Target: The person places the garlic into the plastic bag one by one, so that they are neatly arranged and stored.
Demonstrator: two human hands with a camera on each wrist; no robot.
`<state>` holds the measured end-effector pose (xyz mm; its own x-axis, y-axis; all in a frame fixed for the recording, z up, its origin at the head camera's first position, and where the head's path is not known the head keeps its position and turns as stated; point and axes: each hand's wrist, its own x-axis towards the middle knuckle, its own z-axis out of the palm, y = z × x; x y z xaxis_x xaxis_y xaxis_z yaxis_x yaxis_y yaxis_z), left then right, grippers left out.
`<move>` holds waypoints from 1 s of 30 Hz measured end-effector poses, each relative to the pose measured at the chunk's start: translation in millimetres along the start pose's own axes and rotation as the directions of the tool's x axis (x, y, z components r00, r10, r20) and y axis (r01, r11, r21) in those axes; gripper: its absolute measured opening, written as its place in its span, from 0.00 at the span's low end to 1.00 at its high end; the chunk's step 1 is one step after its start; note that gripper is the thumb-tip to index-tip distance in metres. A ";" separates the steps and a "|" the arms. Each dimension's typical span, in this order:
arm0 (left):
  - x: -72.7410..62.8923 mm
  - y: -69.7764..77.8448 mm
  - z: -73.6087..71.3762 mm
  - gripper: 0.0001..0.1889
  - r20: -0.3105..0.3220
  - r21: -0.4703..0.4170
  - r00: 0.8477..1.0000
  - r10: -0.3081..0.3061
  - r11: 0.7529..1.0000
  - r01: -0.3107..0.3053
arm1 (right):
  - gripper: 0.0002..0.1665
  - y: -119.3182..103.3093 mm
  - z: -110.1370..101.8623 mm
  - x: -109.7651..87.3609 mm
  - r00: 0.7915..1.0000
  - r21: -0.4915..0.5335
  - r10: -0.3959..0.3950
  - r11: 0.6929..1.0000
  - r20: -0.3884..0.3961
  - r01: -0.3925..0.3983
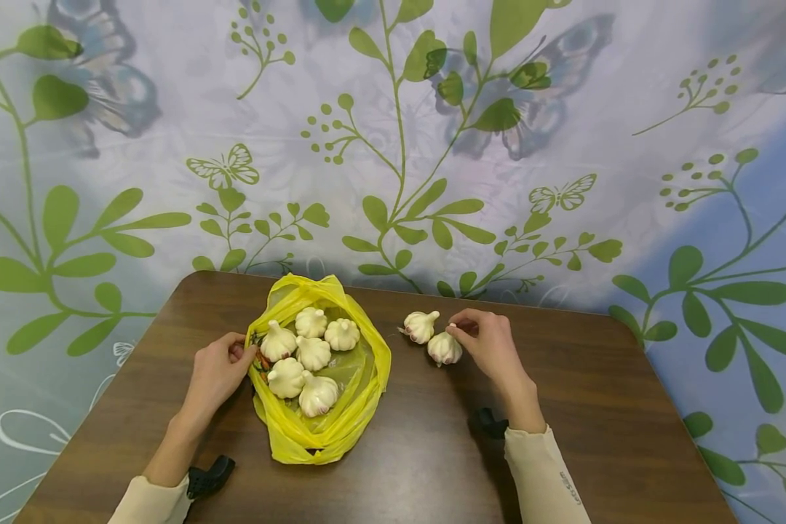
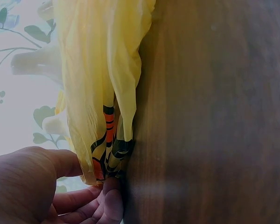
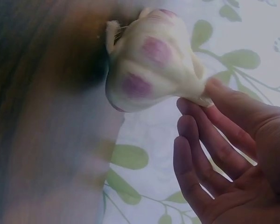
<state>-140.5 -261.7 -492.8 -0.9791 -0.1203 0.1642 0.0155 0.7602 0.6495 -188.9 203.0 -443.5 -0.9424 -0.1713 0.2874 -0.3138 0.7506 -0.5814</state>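
My left hand [image 1: 217,371] pinches the left rim of a yellow plastic bag [image 1: 367,407] between thumb and fingers. Several white garlic bulbs [image 1: 313,354] lie inside the bag's wide mouth. In the left wrist view, orange and black print shows on the yellow plastic [image 2: 123,65] by the fingertips. At the right, my right hand [image 1: 491,346] pinches a garlic bulb [image 1: 445,350] by its stem. Purple patches mark this bulb's skin [image 3: 147,70] in the right wrist view. Just behind and left of it, another garlic bulb [image 1: 420,327] lies on the table.
The brown wooden table [image 1: 426,451] reaches back to a wall covering [image 1: 340,196] with green leaves and butterflies. Black straps [image 1: 211,477] sit by both wrists, next to the light sleeves [image 1: 544,477].
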 end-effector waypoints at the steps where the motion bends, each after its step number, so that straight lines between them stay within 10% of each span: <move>1: 0.1 0.1 0.1 0.14 0.000 0.000 1.000 0.000 1.000 0.000 | 0.06 -0.6 -1.8 -0.3 1.000 0.001 -0.003 1.000 0.001 0.003; 16: -0.7 2.1 0.0 0.14 0.007 -0.005 1.000 -0.008 1.000 0.008 | 0.07 -19.6 -33.4 -5.8 0.996 0.024 -0.042 0.999 -0.084 0.044; 30: -1.9 0.3 -0.3 0.15 -0.007 0.001 1.000 0.018 1.000 -0.018 | 0.10 -64.6 -8.7 -8.2 0.972 0.074 -0.212 0.973 -0.100 0.220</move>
<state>-138.5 -261.4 -492.7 -0.9771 -0.1108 0.1815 0.0333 0.7631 0.6454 -159.9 161.5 -401.7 -0.8380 -0.2614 0.4790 -0.5207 0.6455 -0.5587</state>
